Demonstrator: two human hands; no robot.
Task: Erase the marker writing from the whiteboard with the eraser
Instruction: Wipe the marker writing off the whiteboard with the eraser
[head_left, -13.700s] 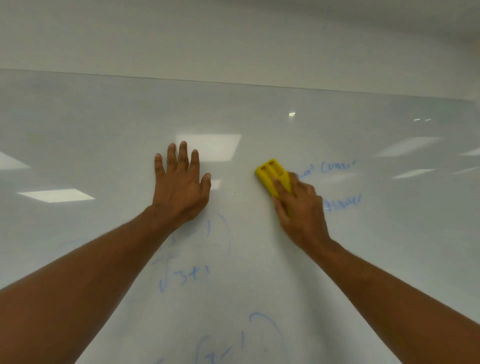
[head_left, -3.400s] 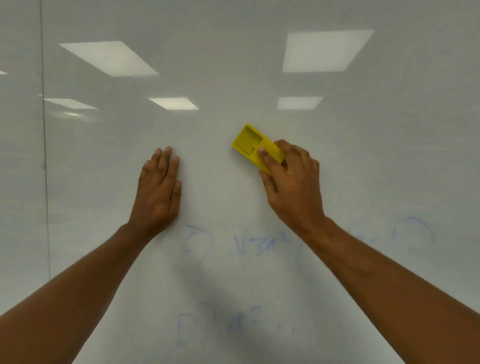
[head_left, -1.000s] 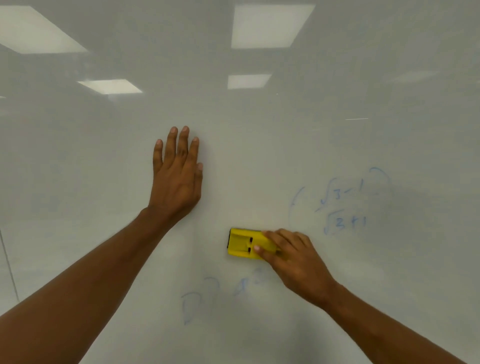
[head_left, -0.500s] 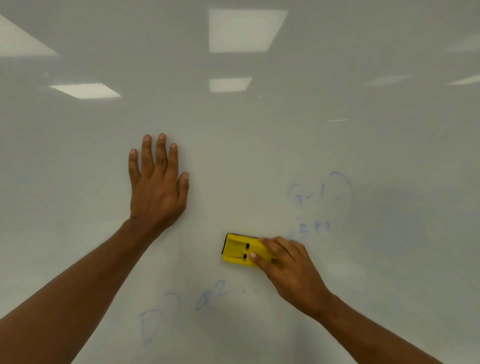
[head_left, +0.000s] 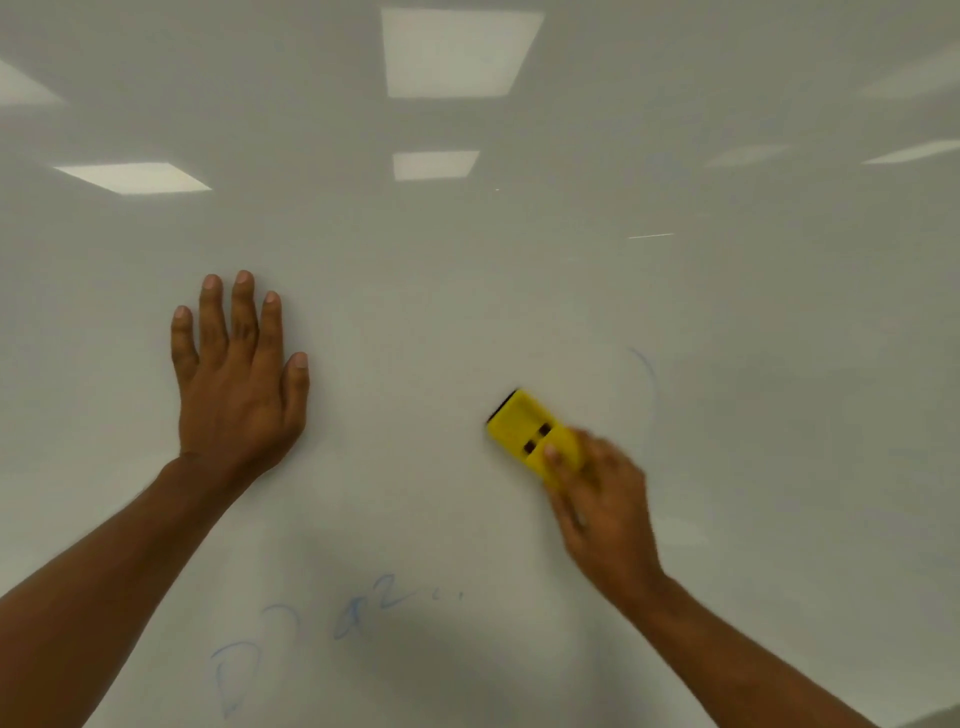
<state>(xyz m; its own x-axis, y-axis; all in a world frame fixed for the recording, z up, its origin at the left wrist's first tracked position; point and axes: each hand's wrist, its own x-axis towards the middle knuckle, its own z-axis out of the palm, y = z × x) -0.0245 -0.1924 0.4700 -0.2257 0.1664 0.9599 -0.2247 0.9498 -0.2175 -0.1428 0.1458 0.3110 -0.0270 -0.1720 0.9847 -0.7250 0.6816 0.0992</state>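
Note:
The whiteboard (head_left: 519, 291) fills the whole view. My right hand (head_left: 602, 509), blurred by motion, grips a yellow eraser (head_left: 527, 434) and presses it on the board right of centre. My left hand (head_left: 236, 374) lies flat on the board at the left, fingers spread, holding nothing. Faint blue marker writing (head_left: 363, 608) sits low on the board between my arms. A thin blue arc (head_left: 647, 371) curves just right of the eraser.
Reflections of ceiling light panels (head_left: 460, 52) glare on the upper board. Nothing else stands in front of the board.
My right hand has carried the eraser to the right and tilted it, over the spot where the root expression stood; only the blue arc of it shows now. The left hand stays flat.

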